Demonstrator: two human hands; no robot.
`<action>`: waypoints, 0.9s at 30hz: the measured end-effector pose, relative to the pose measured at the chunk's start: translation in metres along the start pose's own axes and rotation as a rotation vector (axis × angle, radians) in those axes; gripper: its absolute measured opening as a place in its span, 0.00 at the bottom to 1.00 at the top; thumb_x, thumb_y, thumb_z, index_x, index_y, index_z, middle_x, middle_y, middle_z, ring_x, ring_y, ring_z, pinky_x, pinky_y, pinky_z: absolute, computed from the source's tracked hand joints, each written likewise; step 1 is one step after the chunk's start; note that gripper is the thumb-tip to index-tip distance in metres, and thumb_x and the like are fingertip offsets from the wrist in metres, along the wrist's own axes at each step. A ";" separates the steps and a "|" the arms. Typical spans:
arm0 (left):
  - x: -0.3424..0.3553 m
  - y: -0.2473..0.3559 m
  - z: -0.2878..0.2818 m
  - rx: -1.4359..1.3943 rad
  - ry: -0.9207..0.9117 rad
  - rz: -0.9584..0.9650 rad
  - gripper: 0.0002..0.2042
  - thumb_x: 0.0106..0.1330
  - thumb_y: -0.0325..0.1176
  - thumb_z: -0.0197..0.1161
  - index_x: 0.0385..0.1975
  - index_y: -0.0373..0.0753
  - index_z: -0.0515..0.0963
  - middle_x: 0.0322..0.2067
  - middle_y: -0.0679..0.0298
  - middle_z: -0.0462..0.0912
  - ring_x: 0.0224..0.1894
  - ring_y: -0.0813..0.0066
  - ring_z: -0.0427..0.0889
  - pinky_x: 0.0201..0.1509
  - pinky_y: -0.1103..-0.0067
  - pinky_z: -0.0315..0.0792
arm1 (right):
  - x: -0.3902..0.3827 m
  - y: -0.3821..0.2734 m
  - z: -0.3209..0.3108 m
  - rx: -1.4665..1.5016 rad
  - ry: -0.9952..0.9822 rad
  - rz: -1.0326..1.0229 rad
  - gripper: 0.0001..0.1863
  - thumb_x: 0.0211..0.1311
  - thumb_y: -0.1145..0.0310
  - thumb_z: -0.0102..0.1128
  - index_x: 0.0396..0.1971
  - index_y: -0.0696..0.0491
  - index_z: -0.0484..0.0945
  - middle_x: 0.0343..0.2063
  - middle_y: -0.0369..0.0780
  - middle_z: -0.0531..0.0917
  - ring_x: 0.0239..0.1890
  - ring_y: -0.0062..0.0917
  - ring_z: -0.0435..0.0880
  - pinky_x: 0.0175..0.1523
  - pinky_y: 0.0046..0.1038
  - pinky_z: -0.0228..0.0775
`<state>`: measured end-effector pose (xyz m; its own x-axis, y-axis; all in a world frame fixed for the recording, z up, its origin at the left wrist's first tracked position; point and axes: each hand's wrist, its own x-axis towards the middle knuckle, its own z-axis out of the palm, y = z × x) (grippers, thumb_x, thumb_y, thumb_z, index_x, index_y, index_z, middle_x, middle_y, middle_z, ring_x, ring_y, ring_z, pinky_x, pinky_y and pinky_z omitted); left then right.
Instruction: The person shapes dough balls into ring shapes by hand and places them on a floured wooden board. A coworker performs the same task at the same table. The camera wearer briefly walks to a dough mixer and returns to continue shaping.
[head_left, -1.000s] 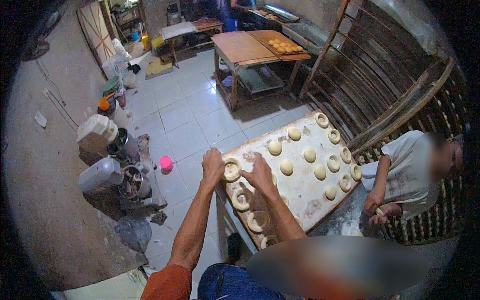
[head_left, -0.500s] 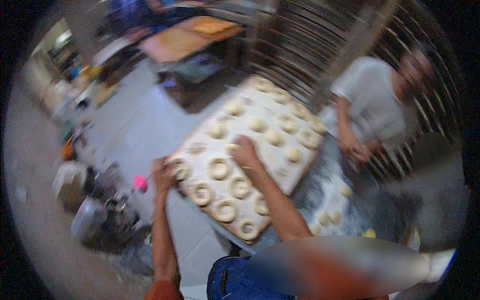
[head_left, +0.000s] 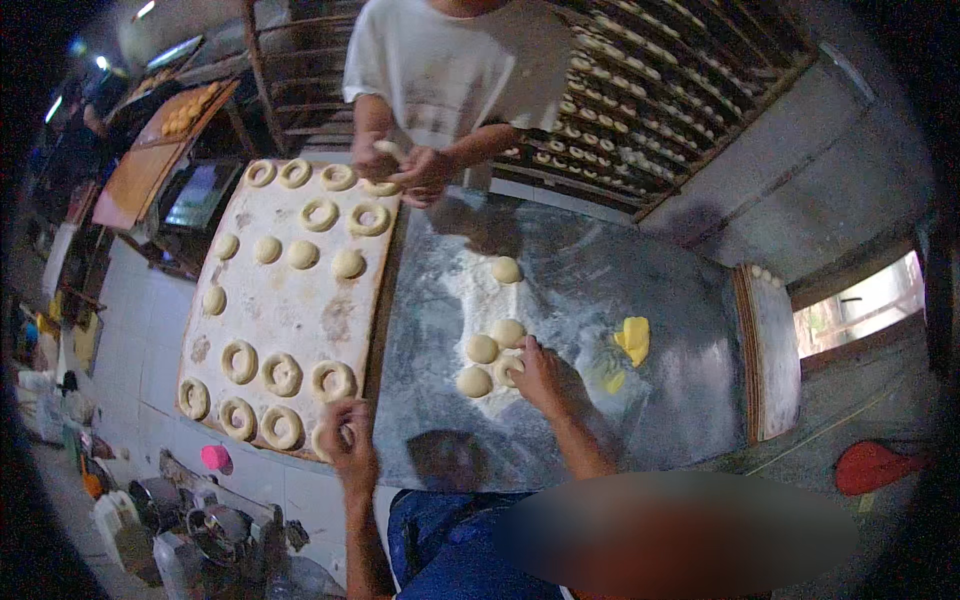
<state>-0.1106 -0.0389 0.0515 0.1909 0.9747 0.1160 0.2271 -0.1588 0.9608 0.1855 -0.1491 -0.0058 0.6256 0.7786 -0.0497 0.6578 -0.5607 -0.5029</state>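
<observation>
My left hand (head_left: 350, 444) has curled fingers over a dough ring (head_left: 330, 439) at the wooden board's (head_left: 330, 306) lower right corner; I cannot make out whether they hold it. My right hand (head_left: 540, 376) has fingers closed round a dough piece (head_left: 508, 370) on the floured grey table (head_left: 678, 400), beside several round dough balls (head_left: 474, 381). Several shaped rings (head_left: 281, 374) and plain balls (head_left: 302, 254) lie on the board.
Opposite me a co-worker (head_left: 440, 80) holds dough in both hands. Racks with many rings (head_left: 590, 125) stand behind. Yellow pieces (head_left: 630, 340) lie on the table, stacked boards (head_left: 770, 360) at its right end. Mixers (head_left: 180, 560) are low at left.
My view has swung right toward the grey table and co-worker. My right hand has moved from over the board to the dough on the table; my left stays at the board's edge.
</observation>
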 end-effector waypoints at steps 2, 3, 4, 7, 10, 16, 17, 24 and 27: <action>-0.012 0.026 0.048 0.017 -0.149 0.132 0.03 0.63 0.26 0.58 0.31 0.33 0.75 0.29 0.62 0.78 0.35 0.72 0.77 0.41 0.80 0.70 | 0.006 0.023 0.012 -0.115 0.094 -0.114 0.12 0.45 0.69 0.67 0.27 0.58 0.75 0.33 0.49 0.81 0.38 0.45 0.80 0.43 0.42 0.71; -0.025 0.024 0.070 0.032 -0.228 0.049 0.04 0.62 0.27 0.59 0.32 0.33 0.76 0.31 0.59 0.79 0.35 0.70 0.78 0.42 0.78 0.71 | 0.007 0.020 0.012 -0.169 0.140 -0.172 0.11 0.45 0.69 0.67 0.25 0.58 0.75 0.32 0.49 0.81 0.37 0.45 0.79 0.42 0.42 0.71; -0.035 0.025 0.092 0.001 -0.311 -0.018 0.05 0.63 0.28 0.59 0.34 0.33 0.77 0.33 0.59 0.80 0.38 0.70 0.78 0.42 0.76 0.72 | 0.010 0.018 0.007 -0.240 0.028 -0.204 0.12 0.44 0.69 0.69 0.22 0.57 0.73 0.30 0.47 0.81 0.32 0.40 0.80 0.38 0.37 0.72; -0.054 0.002 0.166 -0.145 -0.267 -0.071 0.11 0.64 0.31 0.60 0.41 0.32 0.76 0.35 0.57 0.81 0.41 0.67 0.80 0.45 0.74 0.74 | -0.004 0.020 -0.010 0.435 -0.094 0.024 0.15 0.41 0.68 0.71 0.25 0.56 0.74 0.25 0.44 0.80 0.31 0.37 0.80 0.38 0.36 0.72; -0.067 0.000 0.200 -0.275 -0.291 -0.187 0.14 0.65 0.33 0.61 0.45 0.30 0.75 0.37 0.55 0.82 0.42 0.67 0.81 0.47 0.75 0.75 | -0.026 0.038 -0.022 0.835 -0.123 0.044 0.18 0.43 0.73 0.70 0.33 0.57 0.71 0.26 0.40 0.80 0.31 0.25 0.80 0.36 0.27 0.73; -0.089 0.009 0.209 -0.304 -0.428 -0.222 0.16 0.65 0.35 0.61 0.45 0.29 0.75 0.37 0.56 0.82 0.40 0.71 0.81 0.44 0.75 0.77 | -0.049 0.054 -0.040 0.867 -0.112 -0.083 0.26 0.43 0.78 0.69 0.44 0.55 0.67 0.34 0.45 0.82 0.39 0.27 0.83 0.43 0.29 0.76; -0.092 0.025 0.208 -0.290 -0.421 -0.228 0.16 0.65 0.34 0.61 0.45 0.29 0.75 0.36 0.56 0.82 0.39 0.71 0.81 0.43 0.75 0.77 | -0.052 0.053 -0.045 0.891 -0.137 -0.080 0.27 0.43 0.78 0.69 0.44 0.54 0.66 0.35 0.45 0.82 0.39 0.27 0.83 0.43 0.29 0.76; -0.097 0.053 0.200 -0.221 -0.464 -0.113 0.12 0.65 0.28 0.58 0.46 0.32 0.74 0.36 0.58 0.81 0.41 0.72 0.80 0.44 0.77 0.75 | -0.055 0.064 -0.060 0.947 -0.449 -0.112 0.29 0.48 0.75 0.67 0.50 0.54 0.64 0.38 0.44 0.81 0.40 0.26 0.82 0.43 0.28 0.76; -0.094 0.044 0.201 -0.510 -0.454 -0.278 0.14 0.65 0.26 0.57 0.51 0.36 0.70 0.37 0.58 0.81 0.43 0.71 0.79 0.46 0.77 0.74 | -0.059 0.065 -0.074 1.308 -0.757 -0.162 0.25 0.54 0.71 0.61 0.52 0.53 0.64 0.40 0.42 0.80 0.41 0.26 0.80 0.44 0.29 0.75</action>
<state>0.0730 -0.1694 0.0319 0.5926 0.7898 -0.1584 -0.1265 0.2855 0.9500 0.2223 -0.2523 0.0280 -0.0381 0.9903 -0.1334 -0.3810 -0.1378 -0.9143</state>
